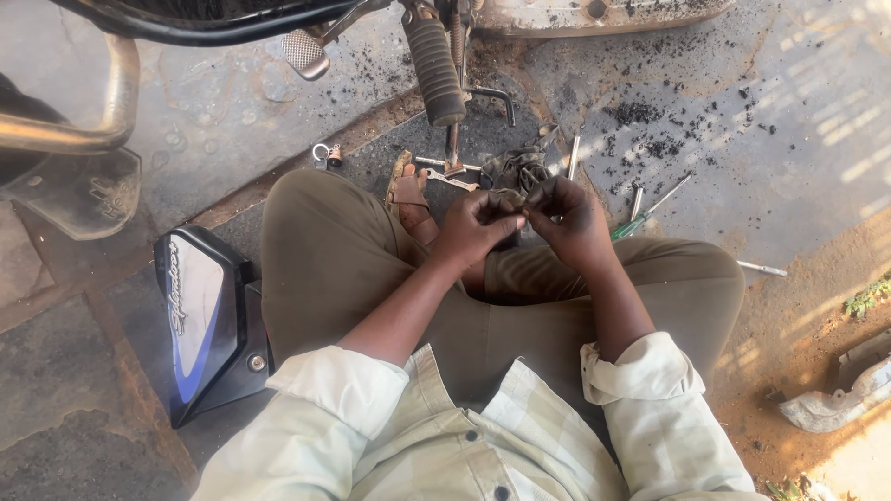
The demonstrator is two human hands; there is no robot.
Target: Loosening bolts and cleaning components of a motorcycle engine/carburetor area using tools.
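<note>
1. The left hand [478,225] and right hand [566,215] meet fingertip to fingertip above the crossed legs — both pinched on a small part, too tiny to identify.
2. Just beyond the hands lies a spanner [445,177].
3. Farther beyond the hands — a ribbed footpeg [434,70].

Daylight, sharp, mild wide-angle bend.
Sun falls from the right w/ striped patches on the grey concrete ground [798,102]; person's lap sits in soft shade, no glare, edges approx. in focus, slight blur on fingertips.
</note>
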